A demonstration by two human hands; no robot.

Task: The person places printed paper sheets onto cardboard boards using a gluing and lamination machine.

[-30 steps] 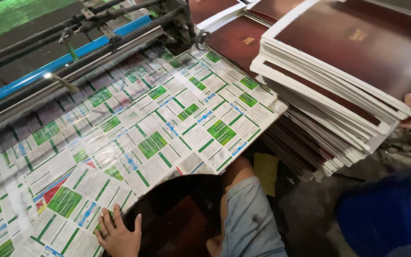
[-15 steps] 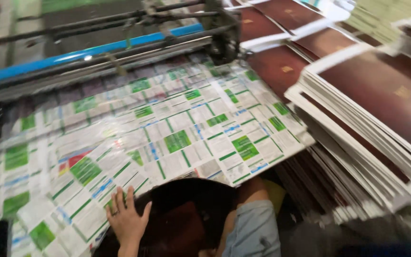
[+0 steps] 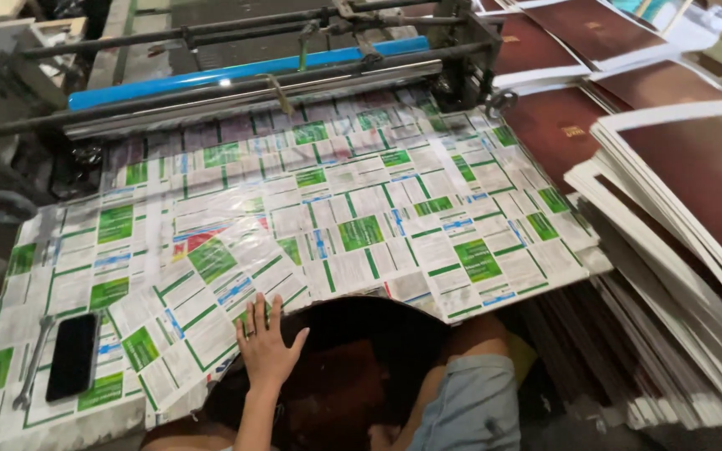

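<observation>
My left hand (image 3: 266,344) lies flat, fingers spread, on the near edge of a worktable covered in glossy printed sheets (image 3: 361,225) with green and white panels. It rests on the sheet right at the rim of a dark rounded cutout (image 3: 361,351) in the table's front. Nothing is held in it. My right hand is out of view. My knee in light blue shorts (image 3: 478,405) shows below the cutout.
A black phone (image 3: 73,357) and a wrench (image 3: 31,361) lie on the table's near left. A machine with a blue roller (image 3: 244,77) and metal bars runs along the far edge. Stacks of maroon sheets (image 3: 695,192) crowd the right side.
The view has swung left and down, bringing the phone and wrench into sight. My left hand has slid forward onto the sheet's edge. My right arm has left the frame.
</observation>
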